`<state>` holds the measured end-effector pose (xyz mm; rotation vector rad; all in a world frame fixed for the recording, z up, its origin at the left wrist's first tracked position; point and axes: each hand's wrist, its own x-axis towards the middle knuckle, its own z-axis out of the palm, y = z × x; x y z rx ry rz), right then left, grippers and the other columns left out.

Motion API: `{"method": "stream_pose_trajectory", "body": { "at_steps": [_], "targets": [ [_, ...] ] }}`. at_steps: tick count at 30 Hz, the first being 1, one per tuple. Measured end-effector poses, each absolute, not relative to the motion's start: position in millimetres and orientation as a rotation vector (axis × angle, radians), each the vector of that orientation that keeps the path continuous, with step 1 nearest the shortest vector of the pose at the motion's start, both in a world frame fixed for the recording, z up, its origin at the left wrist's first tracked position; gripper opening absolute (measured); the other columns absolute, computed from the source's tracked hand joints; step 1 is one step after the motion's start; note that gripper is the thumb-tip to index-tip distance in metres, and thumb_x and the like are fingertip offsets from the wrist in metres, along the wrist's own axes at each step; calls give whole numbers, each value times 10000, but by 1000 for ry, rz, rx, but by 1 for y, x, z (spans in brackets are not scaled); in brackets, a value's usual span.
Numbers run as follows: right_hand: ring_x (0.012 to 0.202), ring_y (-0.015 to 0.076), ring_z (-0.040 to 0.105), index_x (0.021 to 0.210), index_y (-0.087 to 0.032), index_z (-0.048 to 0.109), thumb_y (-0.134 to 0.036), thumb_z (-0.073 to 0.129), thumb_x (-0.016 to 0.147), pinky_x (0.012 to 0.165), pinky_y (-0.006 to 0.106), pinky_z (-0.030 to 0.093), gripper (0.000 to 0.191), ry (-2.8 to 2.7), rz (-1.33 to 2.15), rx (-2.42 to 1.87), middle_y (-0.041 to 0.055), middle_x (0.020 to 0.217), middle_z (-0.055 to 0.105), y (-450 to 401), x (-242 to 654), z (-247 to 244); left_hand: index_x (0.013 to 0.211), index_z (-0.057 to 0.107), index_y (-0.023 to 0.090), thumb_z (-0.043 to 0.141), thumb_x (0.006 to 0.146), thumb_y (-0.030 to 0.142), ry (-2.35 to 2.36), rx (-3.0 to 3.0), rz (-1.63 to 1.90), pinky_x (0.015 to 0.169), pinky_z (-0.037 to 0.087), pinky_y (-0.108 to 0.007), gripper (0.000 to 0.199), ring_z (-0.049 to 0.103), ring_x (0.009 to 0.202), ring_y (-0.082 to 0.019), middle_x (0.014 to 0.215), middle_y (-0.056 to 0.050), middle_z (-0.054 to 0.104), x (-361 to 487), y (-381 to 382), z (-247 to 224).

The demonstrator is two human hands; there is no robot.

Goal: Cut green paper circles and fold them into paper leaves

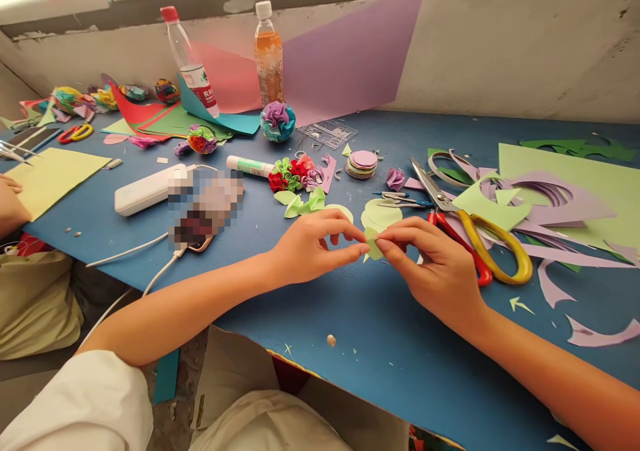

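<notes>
Between my two hands, above the blue table, is a small light green paper piece (373,243). My right hand (437,261) pinches its right side between thumb and fingertips. On the other side, my left hand (320,246) has thumb and fingertips at the piece's left edge, closed on it. Light green paper circles (383,214) lie just beyond the fingers. Cut green petal shapes (303,203) rest behind my left hand. Large scissors with red and yellow handles (493,244) lie beside my right hand, partly behind it.
Purple and green paper scraps (555,201) spread over the right of the blue table (350,318). A white power bank (150,190), a phone with a cable and a glue stick (250,166) lie left. Two bottles stand behind. Another person's hand (11,204) is far left.
</notes>
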<state>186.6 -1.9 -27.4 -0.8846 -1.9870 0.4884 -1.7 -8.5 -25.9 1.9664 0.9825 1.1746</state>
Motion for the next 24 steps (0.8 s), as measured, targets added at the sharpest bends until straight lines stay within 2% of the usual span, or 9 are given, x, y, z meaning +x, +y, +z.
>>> {"method": "stream_pose_trajectory", "body": {
  "at_steps": [3,7,14,18,24],
  "targets": [
    [621,106,543,825,-231,620,-151,592,823,509,234,448,85,-2093,343,-809,10,772,599,0,190,-27,886,711,149,631,788,205,832,2056,1290,532,469,-159,138,550,646,-73,768,-41,628,-4,-4,-30],
    [610,106,556,839,-232,620,-141,593,823,485,229,450,97,-2119,256,-770,14,770,604,-1,192,-27,877,720,152,609,803,165,693,2168,1332,582,492,-173,134,578,667,-80,771,-55,667,-4,-1,-35],
    [602,110,563,843,-232,621,-147,611,806,490,230,480,93,-2092,202,-746,21,779,605,-2,191,-26,776,704,139,612,776,181,890,2088,1396,469,464,-120,101,580,625,-69,727,-37,660,-1,-9,-30],
    [607,107,566,825,-224,614,-139,602,803,509,229,494,89,-2103,221,-726,19,779,599,-1,191,-26,822,702,131,600,792,206,877,2041,1307,463,465,-117,130,595,658,-83,741,-51,661,-3,-10,-27],
    [613,120,571,802,-237,608,-172,586,813,503,248,489,70,-2120,236,-779,23,769,604,-3,192,-24,887,722,153,606,811,234,772,2075,1154,565,490,-181,161,595,724,-110,825,-79,686,-7,-4,-27]
  ]
}}
